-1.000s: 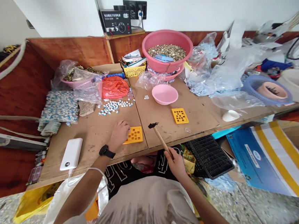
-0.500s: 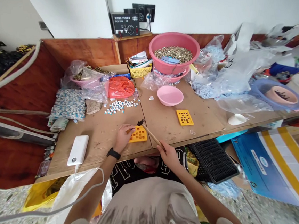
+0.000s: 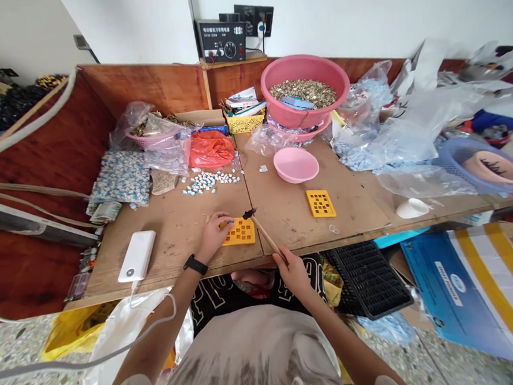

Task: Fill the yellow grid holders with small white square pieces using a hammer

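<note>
Left yellow tray [image 3: 242,232]: set near the front edge of the surface [image 3: 178,223], partly covered by the left hand [image 3: 214,237]; finger closure cannot be told. Hammer [image 3: 264,232]: handle gripped by right hand [image 3: 294,270] fingers; head best kept clear of left fingers.

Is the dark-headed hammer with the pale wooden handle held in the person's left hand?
No, the right hand holds the hammer, while the left hand is at the yellow square-holed tray.
</note>
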Demonstrator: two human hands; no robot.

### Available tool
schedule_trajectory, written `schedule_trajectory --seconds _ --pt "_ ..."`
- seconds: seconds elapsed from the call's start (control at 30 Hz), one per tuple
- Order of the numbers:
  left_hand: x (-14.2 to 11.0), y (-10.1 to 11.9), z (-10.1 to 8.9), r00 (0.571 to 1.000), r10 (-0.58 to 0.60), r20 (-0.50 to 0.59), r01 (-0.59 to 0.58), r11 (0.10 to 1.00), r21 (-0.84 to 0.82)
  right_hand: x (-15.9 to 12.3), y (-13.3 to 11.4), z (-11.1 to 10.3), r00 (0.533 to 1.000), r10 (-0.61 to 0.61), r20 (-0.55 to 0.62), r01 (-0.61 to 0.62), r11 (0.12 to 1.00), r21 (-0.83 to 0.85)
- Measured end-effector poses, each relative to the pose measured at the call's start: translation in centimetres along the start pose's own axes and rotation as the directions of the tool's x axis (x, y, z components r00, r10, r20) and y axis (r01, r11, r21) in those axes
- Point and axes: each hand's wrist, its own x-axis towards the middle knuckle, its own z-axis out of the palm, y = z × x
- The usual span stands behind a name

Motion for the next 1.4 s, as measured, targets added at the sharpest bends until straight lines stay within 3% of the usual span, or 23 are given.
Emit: schedule_trajectory --seconds 0.23,0.4,0.53,0.63,0.77,0.83,0.97,1.1,1.27,1.33,1.4 --pt "-0.7 1.2 -0.9 0.996 0.082 0.018 -0.084 0.99 0.116 0.7 -0.3 -1.1 0.999 -0.044 0.002 0.044 0.99 -0.133" --pt "-2.4 0.9 -1.0 0.975 0.034 -0.221 -0.019 0.997 0.07 0.7 -2.0 -0.6 0.989 -0.15 -0.01 0.148 0.984 -0.094" --pt "-2.1 -0.6 -1.9 0.934 -0.127 -0.334 0.133 0.991 -0.005 0.7 -2.5 0.7 0.991 -0.13 0.037 0.133 0.983 -0.124" --pt "0.6 -1.7 -3.2 0.926 -0.238 -0.292 0.248 0.969 -0.006 0.6 -2.0 0.6 0.992 -0.11 0.053 0.115 0.988 -0.099" --pt "6.6 -2.5 -4.7 0.941 -0.241 -0.237 0.282 0.946 0.157 -0.6 -1.0 0.0 0.998 -0.042 -0.047 0.042 0.999 0.004" --pt "9.4 -2.8 -5.1 0.967 -0.164 -0.195 0.209 0.949 0.237 -1.6 -0.3 -0.2 0.996 0.018 -0.092 -0.014 0.999 0.046" --pt "12.9 -3.3 -5.5 1.0 0.012 0.027 -0.022 0.916 0.401 -3.8 1.0 -0.5 0.986 0.119 -0.12 -0.109 0.99 0.092" --pt "13.8 -3.8 -6.1 0.995 -0.047 0.088 -0.01 0.833 0.554 -5.5 1.7 -1.3 0.972 0.183 -0.15 -0.168 0.98 0.107" --pt "13.6 -3.5 -6.5 0.993 -0.081 0.088 0.015 0.817 0.577 -6.6 2.4 -1.8 0.958 0.227 -0.175 -0.209 0.971 0.117" --pt "12.7 -2.7 -6.2 0.991 -0.083 0.104 0.015 0.848 0.529 -6.8 2.7 -1.8 0.957 0.236 -0.169 -0.218 0.969 0.119" --pt "11.0 -1.5 -5.4 0.99 -0.052 0.135 -0.003 0.924 0.381 -6.9 2.9 -1.8 0.954 0.249 -0.169 -0.23 0.965 0.125"
